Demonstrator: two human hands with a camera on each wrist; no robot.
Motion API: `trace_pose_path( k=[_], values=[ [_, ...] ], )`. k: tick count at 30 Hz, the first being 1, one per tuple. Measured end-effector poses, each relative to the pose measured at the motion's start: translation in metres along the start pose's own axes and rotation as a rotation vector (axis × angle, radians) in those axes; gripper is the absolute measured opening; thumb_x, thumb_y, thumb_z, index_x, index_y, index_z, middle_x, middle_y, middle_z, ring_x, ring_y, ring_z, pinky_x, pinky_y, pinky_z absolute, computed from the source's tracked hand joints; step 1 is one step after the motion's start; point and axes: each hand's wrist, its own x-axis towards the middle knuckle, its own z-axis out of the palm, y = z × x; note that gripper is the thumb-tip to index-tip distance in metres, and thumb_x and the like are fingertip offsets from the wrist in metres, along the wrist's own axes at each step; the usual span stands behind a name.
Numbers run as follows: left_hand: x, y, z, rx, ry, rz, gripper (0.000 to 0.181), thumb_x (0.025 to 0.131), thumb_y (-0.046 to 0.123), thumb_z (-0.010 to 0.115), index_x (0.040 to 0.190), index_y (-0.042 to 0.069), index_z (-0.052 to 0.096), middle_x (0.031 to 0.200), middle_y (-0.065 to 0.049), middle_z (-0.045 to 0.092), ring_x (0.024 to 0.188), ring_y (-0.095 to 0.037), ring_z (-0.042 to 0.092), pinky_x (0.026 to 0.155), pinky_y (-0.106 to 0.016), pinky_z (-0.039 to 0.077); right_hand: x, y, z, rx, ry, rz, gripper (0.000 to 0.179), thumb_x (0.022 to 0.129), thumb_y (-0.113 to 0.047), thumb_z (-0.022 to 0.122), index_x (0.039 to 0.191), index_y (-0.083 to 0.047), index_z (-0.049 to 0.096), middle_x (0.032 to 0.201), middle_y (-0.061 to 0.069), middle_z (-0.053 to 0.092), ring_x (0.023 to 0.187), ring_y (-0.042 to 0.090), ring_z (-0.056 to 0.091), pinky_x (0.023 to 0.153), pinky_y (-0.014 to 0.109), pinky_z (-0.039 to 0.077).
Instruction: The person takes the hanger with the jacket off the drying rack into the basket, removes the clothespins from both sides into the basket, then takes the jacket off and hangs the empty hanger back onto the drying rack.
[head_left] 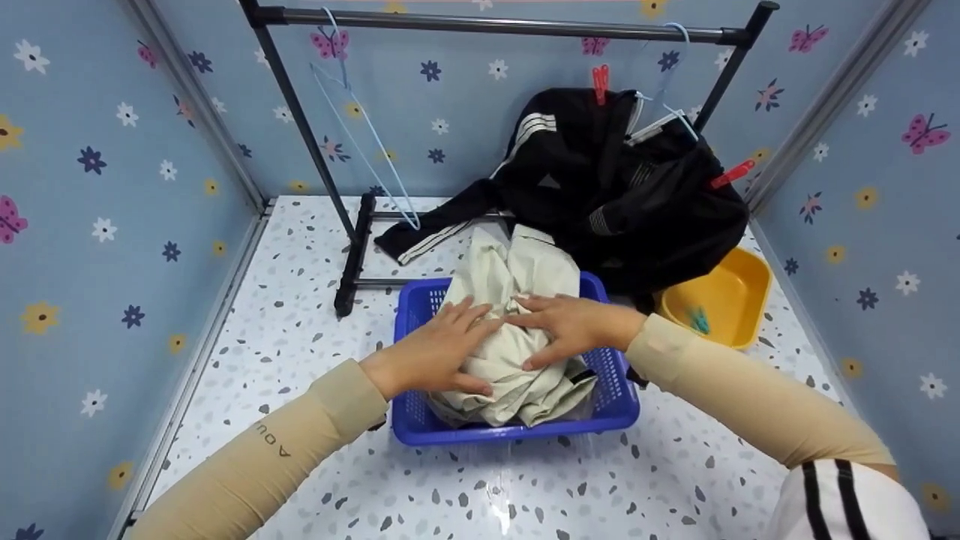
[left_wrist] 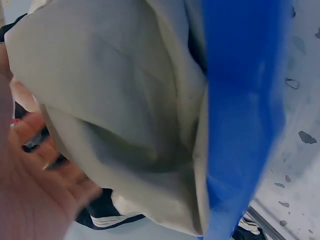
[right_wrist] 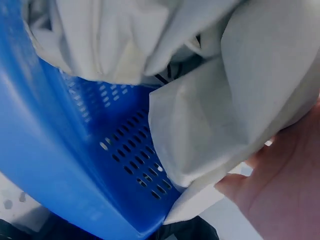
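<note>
So both hands are on the laundry here: the left hand [head_left: 439, 346] and right hand [head_left: 571, 326] have their fingers spread out, resting on a crumpled pale cream fabric garment [head_left: 517, 356], and neither one's gripping it. That garment is piled in a rectangular blue plastic basket [head_left: 517, 433] with slotted walls, and part of it pokes up past the far rim. The basket's on a white floor with grey speckles [head_left: 292, 262]. Right behind it there's black fabric clothing with white stripes [head_left: 551, 165] hanging from a dark metal clothes rack [head_left: 495, 25], with red plastic clips [head_left: 601, 86] on it. Over beside the basket, near the right forearm, sits a yellow plastic tub [head_left: 756, 300] with teal bits [head_left: 700, 321] inside, too small to make out.
</note>
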Motion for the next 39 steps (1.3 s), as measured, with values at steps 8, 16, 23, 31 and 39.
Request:
trace_pose_path(
  k=[8, 16, 23, 31, 39],
  values=[
    [0.005, 0.004, 0.006, 0.044, -0.189, -0.215, 0.123, 0.095, 0.076, 0.076, 0.183, 0.02, 0.012, 0.189, -0.028, 0.001, 0.169, -0.069, 0.0, 0.139, -0.078, 0.014, -0.005, -0.01, 0.024, -0.038, -0.104, 0.111, 0.101, 0.1, -0.071, 0.071, 0.181, -0.029, 0.026, 0.189, 0.02, 0.018, 0.174, 0.05, 0.023, 0.136, 0.077, 0.029],
    [0.02, 0.009, 0.015, 0.102, -0.363, -0.338, 0.129, 0.092, 0.077, 0.078, 0.183, 0.023, 0.006, 0.191, -0.023, 0.001, 0.172, -0.064, 0.005, 0.143, -0.07, 0.016, 0.004, -0.017, 0.037, -0.08, -0.226, 0.203, 0.101, 0.103, -0.073, 0.065, 0.182, -0.034, 0.017, 0.19, 0.019, 0.013, 0.176, 0.047, 0.021, 0.136, 0.068, 0.036],
    [0.028, 0.009, 0.017, 0.15, -0.404, -0.371, 0.127, 0.093, 0.08, 0.075, 0.183, 0.022, 0.007, 0.192, -0.019, 0.005, 0.174, -0.059, 0.009, 0.143, -0.069, 0.019, 0.006, -0.009, 0.028, -0.028, -0.263, 0.155, 0.1, 0.105, -0.071, 0.063, 0.182, -0.029, 0.016, 0.189, 0.025, 0.015, 0.175, 0.049, 0.021, 0.141, 0.064, 0.029],
    [0.024, 0.01, 0.007, 0.27, -0.262, -0.203, 0.14, 0.086, 0.084, 0.079, 0.18, 0.002, 0.015, 0.19, -0.022, 0.015, 0.173, -0.057, 0.017, 0.138, -0.075, 0.026, 0.011, 0.013, -0.041, 0.086, 0.033, -0.04, 0.048, 0.111, -0.049, 0.067, 0.131, -0.008, 0.079, 0.125, 0.017, 0.083, 0.115, 0.036, 0.079, 0.106, 0.056, 0.063],
    [0.023, 0.019, -0.001, 0.152, -0.171, -0.025, 0.136, 0.088, 0.07, 0.086, 0.183, 0.02, 0.001, 0.192, -0.015, -0.001, 0.174, -0.055, 0.013, 0.139, -0.072, 0.019, 0.037, 0.042, -0.072, -0.015, 0.451, 0.167, 0.047, 0.103, -0.031, 0.079, 0.137, 0.001, 0.07, 0.135, 0.026, 0.076, 0.126, 0.047, 0.072, 0.113, 0.064, 0.056]
  ],
)
